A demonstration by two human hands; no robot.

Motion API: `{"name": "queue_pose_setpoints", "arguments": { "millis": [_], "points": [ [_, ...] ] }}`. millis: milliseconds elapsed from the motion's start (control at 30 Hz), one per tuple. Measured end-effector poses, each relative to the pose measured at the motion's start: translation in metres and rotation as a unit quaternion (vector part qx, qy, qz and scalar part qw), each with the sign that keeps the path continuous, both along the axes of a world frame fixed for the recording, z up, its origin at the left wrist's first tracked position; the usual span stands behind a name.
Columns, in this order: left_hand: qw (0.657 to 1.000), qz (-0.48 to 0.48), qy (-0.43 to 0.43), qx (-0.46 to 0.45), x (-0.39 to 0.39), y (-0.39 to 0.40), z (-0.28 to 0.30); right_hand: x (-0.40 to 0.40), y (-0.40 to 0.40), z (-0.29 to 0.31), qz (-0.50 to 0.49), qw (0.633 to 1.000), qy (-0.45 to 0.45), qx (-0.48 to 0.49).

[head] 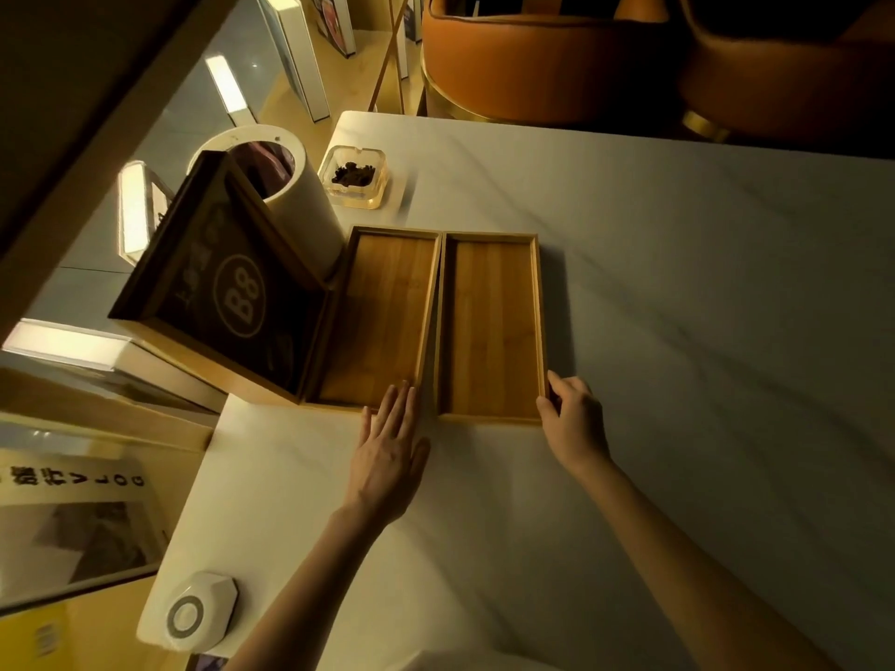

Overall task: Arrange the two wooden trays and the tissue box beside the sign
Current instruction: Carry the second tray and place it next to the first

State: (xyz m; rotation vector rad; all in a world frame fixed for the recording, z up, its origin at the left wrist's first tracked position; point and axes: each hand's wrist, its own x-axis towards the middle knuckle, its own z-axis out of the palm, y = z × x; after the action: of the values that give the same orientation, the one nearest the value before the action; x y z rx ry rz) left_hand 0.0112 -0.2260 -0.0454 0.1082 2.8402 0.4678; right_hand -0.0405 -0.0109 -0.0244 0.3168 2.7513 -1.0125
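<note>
Two long wooden trays lie side by side on the white marble table (678,331). The left tray (378,322) touches the dark "B8" sign (227,293) in its wooden base. The right tray (489,326) sits right next to the left one, with a narrow wedge gap at the near end. My left hand (387,452) lies flat, fingers apart, with fingertips on the left tray's near right corner. My right hand (571,418) grips the right tray's near right corner. A white cylindrical tissue holder (295,196) stands behind the sign.
A glass ashtray (356,179) with dark bits sits beyond the trays. A white call button (193,612) rests at the table's near left corner. Orange chairs (557,60) stand at the far edge. The table's left edge runs beside a window ledge.
</note>
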Motion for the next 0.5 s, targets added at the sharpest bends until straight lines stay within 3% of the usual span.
{"name": "queue_pose_setpoints", "arguments": {
  "millis": [500],
  "points": [
    [1.0, 0.009, 0.02, 0.01, 0.0001, 0.0018, -0.0005, 0.0077, -0.0111, -0.0004, -0.006, 1.0, 0.007, -0.012]
  ]
}}
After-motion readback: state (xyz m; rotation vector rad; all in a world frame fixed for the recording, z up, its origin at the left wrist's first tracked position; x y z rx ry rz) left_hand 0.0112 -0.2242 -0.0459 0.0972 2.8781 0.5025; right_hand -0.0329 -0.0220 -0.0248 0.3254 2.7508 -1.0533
